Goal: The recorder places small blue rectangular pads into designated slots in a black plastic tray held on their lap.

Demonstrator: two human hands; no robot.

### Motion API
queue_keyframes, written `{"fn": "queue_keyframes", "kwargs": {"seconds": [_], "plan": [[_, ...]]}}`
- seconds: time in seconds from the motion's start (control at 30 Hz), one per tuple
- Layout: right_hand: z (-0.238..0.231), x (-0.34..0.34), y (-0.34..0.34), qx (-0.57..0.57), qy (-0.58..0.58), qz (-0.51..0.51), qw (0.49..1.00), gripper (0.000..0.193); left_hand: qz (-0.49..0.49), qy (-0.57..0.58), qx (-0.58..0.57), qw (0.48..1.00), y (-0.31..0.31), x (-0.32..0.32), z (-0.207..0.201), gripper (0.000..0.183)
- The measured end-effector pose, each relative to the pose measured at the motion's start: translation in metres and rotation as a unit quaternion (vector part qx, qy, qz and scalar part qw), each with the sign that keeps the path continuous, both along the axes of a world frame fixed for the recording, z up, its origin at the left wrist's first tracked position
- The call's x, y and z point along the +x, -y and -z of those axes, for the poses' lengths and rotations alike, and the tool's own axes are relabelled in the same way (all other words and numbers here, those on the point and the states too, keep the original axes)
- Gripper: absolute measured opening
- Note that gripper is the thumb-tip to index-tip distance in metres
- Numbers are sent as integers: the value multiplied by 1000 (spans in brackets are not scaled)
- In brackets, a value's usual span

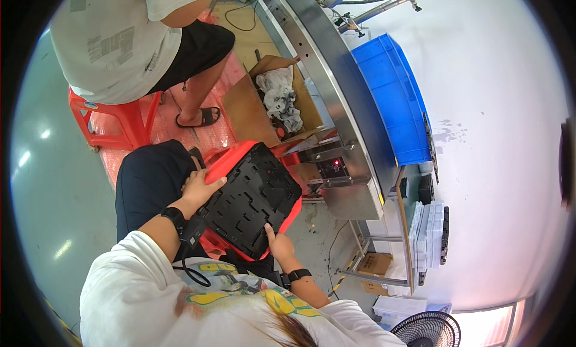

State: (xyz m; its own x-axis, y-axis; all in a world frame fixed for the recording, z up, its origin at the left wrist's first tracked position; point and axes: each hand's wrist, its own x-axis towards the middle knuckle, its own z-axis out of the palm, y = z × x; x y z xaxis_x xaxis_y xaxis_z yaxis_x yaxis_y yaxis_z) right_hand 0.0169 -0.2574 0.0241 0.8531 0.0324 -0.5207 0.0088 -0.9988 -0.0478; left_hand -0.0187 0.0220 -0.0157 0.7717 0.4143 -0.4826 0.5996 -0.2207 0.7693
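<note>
A black moulded plastic tray (252, 197) with raised ribs and recesses lies tilted over a red plastic stool (294, 218) in front of me. My left hand (201, 191) is at the tray's left edge, its thumb over the top and its fingers along the side by the red plastic. At the near right edge, my right hand (280, 246) grips the tray with one digit on the upper face; its other fingers are curled and partly hidden. Both wrists wear black bands, and a small black device with a cable hangs by the left one.
A seated co-worker (120, 47) is at the upper left on a red stool (114, 122). An open cardboard box (249, 113) holds plastic bags. To the right runs a metal conveyor (336, 95) with a control box, beside a blue crate (390, 89). A black fan (427, 330) stands lower right.
</note>
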Motion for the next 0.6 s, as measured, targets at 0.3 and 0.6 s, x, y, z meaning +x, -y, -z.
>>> {"fn": "queue_keyframes", "kwargs": {"seconds": [0.3, 0.6], "plan": [[15, 2, 8, 1, 11, -2, 1000, 85, -12, 15, 8, 1000, 1, 1, 9, 75], [7, 6, 5, 37, -39, 21, 998, 85, -16, 9, 9, 1000, 1, 0, 6, 74]]}}
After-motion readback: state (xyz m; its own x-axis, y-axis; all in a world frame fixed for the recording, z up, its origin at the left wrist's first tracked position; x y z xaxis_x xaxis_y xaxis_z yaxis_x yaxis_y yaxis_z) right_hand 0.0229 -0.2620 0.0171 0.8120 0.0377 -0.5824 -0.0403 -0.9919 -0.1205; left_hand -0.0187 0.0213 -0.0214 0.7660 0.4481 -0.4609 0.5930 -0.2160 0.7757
